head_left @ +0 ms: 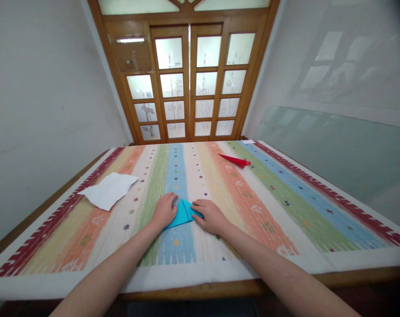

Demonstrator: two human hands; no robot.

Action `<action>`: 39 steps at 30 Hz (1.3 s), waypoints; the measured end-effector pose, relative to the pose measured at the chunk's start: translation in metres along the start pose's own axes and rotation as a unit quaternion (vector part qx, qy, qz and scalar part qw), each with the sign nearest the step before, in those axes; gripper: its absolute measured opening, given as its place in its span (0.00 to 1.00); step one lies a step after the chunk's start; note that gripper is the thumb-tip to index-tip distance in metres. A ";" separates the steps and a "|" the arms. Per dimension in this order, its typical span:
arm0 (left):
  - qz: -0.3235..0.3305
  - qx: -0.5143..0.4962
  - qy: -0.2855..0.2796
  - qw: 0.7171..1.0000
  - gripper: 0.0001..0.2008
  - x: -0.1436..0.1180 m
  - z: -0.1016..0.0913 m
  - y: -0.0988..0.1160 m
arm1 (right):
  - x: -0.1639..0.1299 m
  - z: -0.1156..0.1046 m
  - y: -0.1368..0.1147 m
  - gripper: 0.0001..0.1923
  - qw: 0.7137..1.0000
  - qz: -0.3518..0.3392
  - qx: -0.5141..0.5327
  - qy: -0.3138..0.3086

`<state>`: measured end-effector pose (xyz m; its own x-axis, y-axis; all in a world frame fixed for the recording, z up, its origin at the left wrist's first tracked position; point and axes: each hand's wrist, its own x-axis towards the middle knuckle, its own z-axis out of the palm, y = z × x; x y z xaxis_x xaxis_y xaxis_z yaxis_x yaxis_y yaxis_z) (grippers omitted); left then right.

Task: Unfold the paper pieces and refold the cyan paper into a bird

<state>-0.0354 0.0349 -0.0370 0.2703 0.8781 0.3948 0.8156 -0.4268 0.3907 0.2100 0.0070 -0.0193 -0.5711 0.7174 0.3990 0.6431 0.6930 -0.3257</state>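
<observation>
Blue folded paper (183,213) on striped cloth (285,198), left hand (165,210) and right hand (209,215) pressing flat on its sides, nothing pinched; light, flimsy, creases easily, best held at edges

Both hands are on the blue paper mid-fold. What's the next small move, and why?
Probably run the right hand fingertips along the raised fold of the blue paper while the left hand pins it: the paper lies only partly flat on the striped cloth.
</observation>
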 end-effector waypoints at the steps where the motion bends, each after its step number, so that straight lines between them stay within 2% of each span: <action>1: 0.004 0.002 -0.003 1.000 0.22 0.000 0.000 0.001 | 0.000 0.000 0.001 0.19 1.000 0.002 0.002 0.000; 6: 0.038 0.004 -0.025 0.999 0.24 -0.001 0.000 0.002 | 0.000 -0.001 0.001 0.19 1.000 -0.002 0.002 -0.012; 11: 0.075 0.026 -0.026 0.997 0.20 -0.004 0.003 0.002 | 0.001 -0.004 0.000 0.19 1.000 0.005 0.006 -0.017; 16: 0.139 0.057 -0.028 0.988 0.18 -0.005 0.004 0.005 | 0.000 0.000 0.005 0.19 0.999 0.033 0.039 -0.001; 21: 0.180 0.076 -0.081 0.977 0.17 -0.004 -0.005 0.014 | 0.001 0.003 0.010 0.21 0.998 0.045 0.048 0.004; 24: 0.157 0.094 -0.122 0.975 0.15 -0.003 -0.016 0.027 | 0.001 0.003 0.012 0.23 0.997 0.052 0.050 0.002; 27: 0.099 0.101 -0.156 0.978 0.13 0.002 -0.023 0.040 | 0.000 0.002 0.012 0.23 0.997 0.053 0.047 -0.008; 33: 0.039 0.113 -0.148 0.982 0.10 0.010 -0.020 0.054 | 0.005 -0.011 0.008 0.24 0.995 0.072 0.029 -0.068; 37: 0.037 0.107 -0.149 0.982 0.10 0.006 -0.023 0.055 | 0.022 -0.017 0.010 0.15 0.994 0.070 0.026 -0.086; 39: 0.053 0.095 -0.160 0.981 0.13 0.003 -0.028 0.052 | 0.029 -0.015 0.011 0.11 0.994 0.078 0.024 -0.079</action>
<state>-0.0061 0.0092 0.0080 0.4799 0.8673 0.1323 0.8468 -0.4974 0.1886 0.2080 0.0341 0.0011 -0.5418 0.8156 0.2033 0.7068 0.5730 -0.4149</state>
